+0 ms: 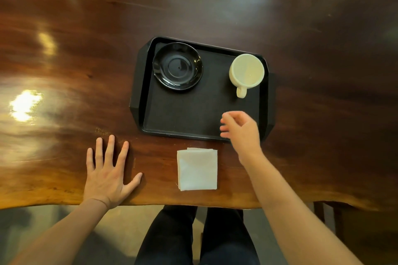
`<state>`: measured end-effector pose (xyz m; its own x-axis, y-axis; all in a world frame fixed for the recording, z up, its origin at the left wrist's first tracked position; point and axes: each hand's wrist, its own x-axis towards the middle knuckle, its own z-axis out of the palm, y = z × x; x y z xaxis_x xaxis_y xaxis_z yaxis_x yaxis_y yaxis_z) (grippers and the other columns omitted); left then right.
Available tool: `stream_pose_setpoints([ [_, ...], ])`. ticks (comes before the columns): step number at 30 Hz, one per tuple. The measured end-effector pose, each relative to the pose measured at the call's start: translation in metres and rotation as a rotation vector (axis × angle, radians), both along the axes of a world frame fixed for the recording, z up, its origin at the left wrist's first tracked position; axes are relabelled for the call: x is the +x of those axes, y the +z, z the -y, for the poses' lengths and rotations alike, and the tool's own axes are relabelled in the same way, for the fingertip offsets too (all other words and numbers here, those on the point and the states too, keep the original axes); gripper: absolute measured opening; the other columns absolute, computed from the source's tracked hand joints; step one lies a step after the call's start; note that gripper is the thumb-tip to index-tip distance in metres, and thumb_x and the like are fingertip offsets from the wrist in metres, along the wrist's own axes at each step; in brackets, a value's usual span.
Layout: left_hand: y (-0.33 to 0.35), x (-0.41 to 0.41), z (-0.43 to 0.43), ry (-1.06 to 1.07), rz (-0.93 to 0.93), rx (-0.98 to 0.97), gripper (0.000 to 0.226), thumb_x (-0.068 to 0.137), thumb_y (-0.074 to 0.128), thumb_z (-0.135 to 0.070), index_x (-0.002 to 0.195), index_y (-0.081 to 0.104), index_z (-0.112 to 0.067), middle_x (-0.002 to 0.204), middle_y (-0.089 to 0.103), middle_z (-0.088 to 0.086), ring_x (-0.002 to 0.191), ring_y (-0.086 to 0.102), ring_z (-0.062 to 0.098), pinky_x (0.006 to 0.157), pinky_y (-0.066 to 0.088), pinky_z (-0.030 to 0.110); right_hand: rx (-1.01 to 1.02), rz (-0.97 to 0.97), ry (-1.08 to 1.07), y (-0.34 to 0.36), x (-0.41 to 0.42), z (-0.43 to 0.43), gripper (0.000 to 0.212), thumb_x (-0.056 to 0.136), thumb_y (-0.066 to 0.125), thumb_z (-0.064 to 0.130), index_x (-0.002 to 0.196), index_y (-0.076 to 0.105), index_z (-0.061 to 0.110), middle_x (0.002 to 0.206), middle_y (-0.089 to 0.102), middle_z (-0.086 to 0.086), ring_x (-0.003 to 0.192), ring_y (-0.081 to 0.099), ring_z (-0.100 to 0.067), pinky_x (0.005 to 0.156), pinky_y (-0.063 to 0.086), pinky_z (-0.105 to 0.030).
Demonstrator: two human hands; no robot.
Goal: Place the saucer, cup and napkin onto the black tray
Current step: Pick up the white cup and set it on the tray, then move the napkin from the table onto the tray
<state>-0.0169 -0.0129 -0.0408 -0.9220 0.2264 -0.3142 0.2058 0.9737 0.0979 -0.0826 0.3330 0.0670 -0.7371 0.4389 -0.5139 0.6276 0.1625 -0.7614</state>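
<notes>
A black tray [185,114] lies on the wooden table. In its far left corner rests a glossy black saucer [177,65]. A cream cup [246,72] stands in the far right corner, its handle pointing toward me. A folded white napkin [197,169] lies on the table just in front of the tray's near edge. My right hand [242,130] hovers over the tray's near right corner, fingers loosely curled and apart, holding nothing, slightly blurred. My left hand [108,171] lies flat on the table with spread fingers, to the left of the napkin.
The dark polished wooden table [86,49] stretches far and wide with bright light reflections at the left. Its wavy near edge runs just behind my wrists. My legs in dark trousers [193,236] show below the edge. A wooden chair or stool part [323,213] is at the lower right.
</notes>
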Motion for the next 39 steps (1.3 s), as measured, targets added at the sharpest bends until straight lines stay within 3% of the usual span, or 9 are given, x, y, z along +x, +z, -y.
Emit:
stream_pose_setpoints([
  [2,0.002,0.001,-0.001,0.004,0.002,0.001,0.100,0.084,0.019,-0.085,0.155,0.033,-0.017,0.167,0.021,0.023,0.154,0.011,0.048,0.122,0.011,0.068,0.145,0.011,0.219,-0.006,0.023,0.010,0.020,0.094,0.067,0.030,0.113,0.066,0.023,0.095,0.067,0.015,0.087,0.067,-0.005,0.069,0.054,-0.012],
  [4,0.003,0.001,-0.001,0.006,0.006,-0.001,0.101,0.083,0.019,-0.085,0.155,0.034,-0.016,0.166,0.022,0.023,0.154,0.011,0.048,0.122,0.011,0.068,0.274,0.037,0.361,-0.014,0.043,0.018,0.029,0.092,0.070,0.029,0.120,0.065,0.023,0.106,0.065,0.014,0.090,0.062,-0.001,0.073,0.049,-0.007],
  [7,0.003,0.000,-0.002,0.008,0.007,0.004,0.101,0.083,0.018,-0.086,0.155,0.034,-0.016,0.167,0.021,0.023,0.154,0.010,0.047,0.122,0.010,0.067,0.376,0.092,0.474,-0.026,0.064,0.027,0.039,0.091,0.071,0.031,0.128,0.061,0.025,0.130,0.059,0.006,0.116,0.054,-0.009,0.094,0.044,-0.019],
  [9,0.001,0.000,-0.001,0.007,0.005,0.001,0.101,0.083,0.019,-0.086,0.155,0.034,-0.017,0.167,0.021,0.022,0.155,0.009,0.047,0.122,0.010,0.067,0.422,0.134,0.537,-0.033,0.074,0.036,0.049,0.090,0.072,0.035,0.136,0.055,0.028,0.143,0.049,0.006,0.128,0.045,-0.012,0.100,0.038,-0.022],
  [12,-0.002,0.000,0.000,0.008,0.006,-0.008,0.100,0.082,0.022,-0.086,0.156,0.033,-0.019,0.167,0.020,0.021,0.155,0.009,0.046,0.123,0.009,0.067,0.441,0.167,0.573,-0.042,0.080,0.046,0.063,0.088,0.074,0.035,0.144,0.047,0.030,0.154,0.036,0.004,0.137,0.037,-0.016,0.107,0.042,-0.034],
  [20,-0.004,0.001,0.002,0.006,-0.015,-0.003,0.100,0.083,0.022,-0.086,0.157,0.029,-0.020,0.168,0.017,0.020,0.156,-0.001,0.040,0.123,0.008,0.066,0.545,0.229,0.657,-0.049,0.077,0.059,0.066,0.084,0.077,0.039,0.141,0.047,0.029,0.154,0.035,0.001,0.141,0.030,-0.022,0.109,0.042,-0.040],
  [25,-0.001,0.002,0.000,0.008,-0.014,0.000,0.100,0.083,0.021,-0.086,0.157,0.030,-0.019,0.168,0.018,0.021,0.155,-0.001,0.041,0.123,0.009,0.066,0.559,0.267,0.724,-0.047,0.075,0.055,0.070,0.083,0.080,0.028,0.143,0.043,0.028,0.157,0.030,0.000,0.142,0.026,-0.025,0.104,0.047,-0.041],
  [35,0.003,0.000,-0.002,0.012,-0.003,0.005,0.102,0.083,0.017,-0.086,0.156,0.034,-0.017,0.167,0.020,0.022,0.155,0.008,0.046,0.122,0.010,0.066,0.467,0.332,0.701,-0.045,0.065,0.052,0.082,0.080,0.083,0.019,0.149,0.038,0.023,0.149,0.036,-0.002,0.126,0.050,-0.023,0.099,0.052,-0.037],
  [39,0.001,0.001,-0.001,0.011,-0.010,-0.005,0.102,0.083,0.017,-0.087,0.156,0.032,-0.018,0.168,0.019,0.022,0.155,0.003,0.043,0.123,0.008,0.065,0.360,0.369,0.669,-0.047,0.064,0.049,0.090,0.081,0.082,0.015,0.153,0.030,0.028,0.143,0.052,-0.002,0.124,0.056,-0.023,0.099,0.052,-0.041],
])
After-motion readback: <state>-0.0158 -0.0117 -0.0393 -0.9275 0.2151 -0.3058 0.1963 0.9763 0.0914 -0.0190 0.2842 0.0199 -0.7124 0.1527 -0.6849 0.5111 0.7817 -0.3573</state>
